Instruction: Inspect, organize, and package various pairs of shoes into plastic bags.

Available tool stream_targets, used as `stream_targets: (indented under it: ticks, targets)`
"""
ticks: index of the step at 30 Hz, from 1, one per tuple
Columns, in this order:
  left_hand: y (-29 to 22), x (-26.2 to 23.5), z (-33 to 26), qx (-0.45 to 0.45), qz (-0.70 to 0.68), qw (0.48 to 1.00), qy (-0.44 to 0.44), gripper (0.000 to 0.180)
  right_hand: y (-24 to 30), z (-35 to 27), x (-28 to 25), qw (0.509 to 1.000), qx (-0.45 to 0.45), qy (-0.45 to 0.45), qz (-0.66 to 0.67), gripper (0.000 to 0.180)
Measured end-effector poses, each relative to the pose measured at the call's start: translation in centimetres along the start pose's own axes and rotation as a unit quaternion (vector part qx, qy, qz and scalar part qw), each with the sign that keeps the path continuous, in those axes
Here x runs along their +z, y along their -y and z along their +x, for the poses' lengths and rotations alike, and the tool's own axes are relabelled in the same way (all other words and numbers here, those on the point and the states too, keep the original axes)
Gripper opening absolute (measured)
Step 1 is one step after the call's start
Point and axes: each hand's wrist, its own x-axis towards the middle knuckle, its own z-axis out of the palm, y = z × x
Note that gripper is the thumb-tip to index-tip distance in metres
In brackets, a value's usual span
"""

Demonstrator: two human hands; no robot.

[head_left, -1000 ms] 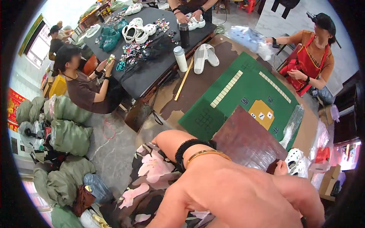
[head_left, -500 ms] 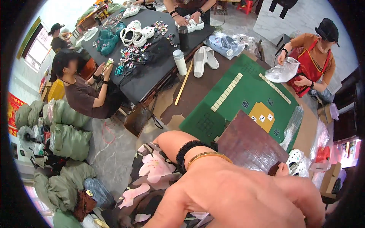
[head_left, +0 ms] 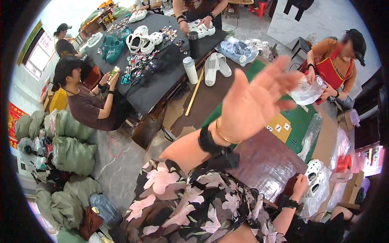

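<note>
My left hand [head_left: 255,107] is raised above the green playing mat, fingers spread, somewhat blurred, and with nothing in it. A gold bangle and black bands circle that wrist. Below it lies a dark reddish-brown board [head_left: 265,162] with a glossy, wrinkled surface. Near the board's right corner rests my right hand [head_left: 300,186], its fingers curled; what they hold, if anything, is hidden. Just beside this hand are white clogs [head_left: 313,174] on clear plastic. The green mat [head_left: 216,117] is partly covered by my left hand. A gold panel with three dice [head_left: 278,127] shows past it.
A dark table [head_left: 142,95] at the left bears green and white clogs, many small charms and bottles. White slides [head_left: 216,69] and a yellow ruler [head_left: 194,93] lie nearby. A co-worker in a red apron [head_left: 332,71] handles clear plastic. Green sacks [head_left: 73,154] pile up at left.
A hand and forearm that filled the lower middle have lifted away; my left hand now hangs open over the mat. My right hand stays by the clogs. The co-worker's plastic bag has moved.
</note>
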Motion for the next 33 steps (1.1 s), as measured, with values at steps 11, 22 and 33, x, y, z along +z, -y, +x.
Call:
stream_targets:
  ticks: [11,22,33]
  targets:
    - [2.4,-23.1,-14.2,-0.106,-0.056,0.824,-0.553,0.064,-1.8,0.2,0.4,1.0,-0.004,0.007,-0.017,0.029]
    - [1.8,-35.8,-42.1,-0.122,0.032,0.581,-0.804,0.037,-1.7,1.4,0.6,0.999,-0.03,0.025,-0.002,0.028]
    - [9.8,-23.9,-58.1,-0.176,0.085,0.458,-0.867,0.036,-3.8,2.6,0.1,0.993,-0.063,0.048,-0.087,0.032]
